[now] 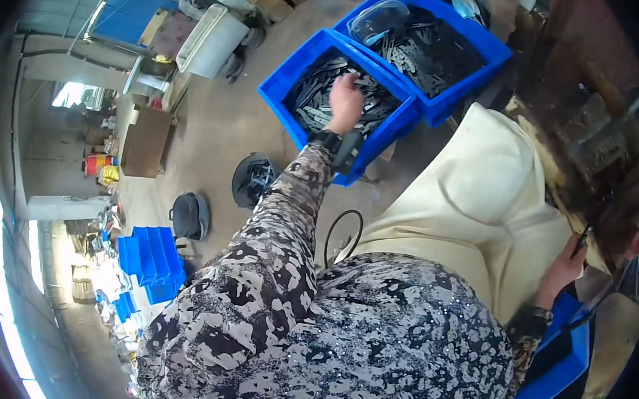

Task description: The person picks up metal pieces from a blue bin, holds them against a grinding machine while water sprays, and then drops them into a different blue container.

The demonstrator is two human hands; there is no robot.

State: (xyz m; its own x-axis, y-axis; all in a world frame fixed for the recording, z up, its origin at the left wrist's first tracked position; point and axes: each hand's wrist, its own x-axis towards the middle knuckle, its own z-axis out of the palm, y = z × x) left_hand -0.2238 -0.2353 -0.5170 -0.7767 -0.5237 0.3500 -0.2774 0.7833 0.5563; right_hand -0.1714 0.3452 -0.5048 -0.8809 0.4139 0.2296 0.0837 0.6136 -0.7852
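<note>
My left hand [346, 102] is over the nearer blue bin [278, 110], at the heap of flat grey metal strips [315, 109] inside it. Its fingers are curled, and whatever may be between them cannot be made out. A dark wristband [328, 140] circles that wrist. At the right, my right hand [560, 272] is closed round a slim dark hand tool [583, 239], whose exact kind is unclear. The tool's far end points toward a dark, worn machine [602, 139]. Cream cloth [478, 182] covers my lap between the two arms.
A second blue bin [495, 59] with dark strips adjoins the first. On the floor at left stand a black bucket [242, 182] with metal pieces, a dark rounded container [189, 215] and stacked blue crates [151, 257]. Another blue bin [573, 358] is by my right forearm.
</note>
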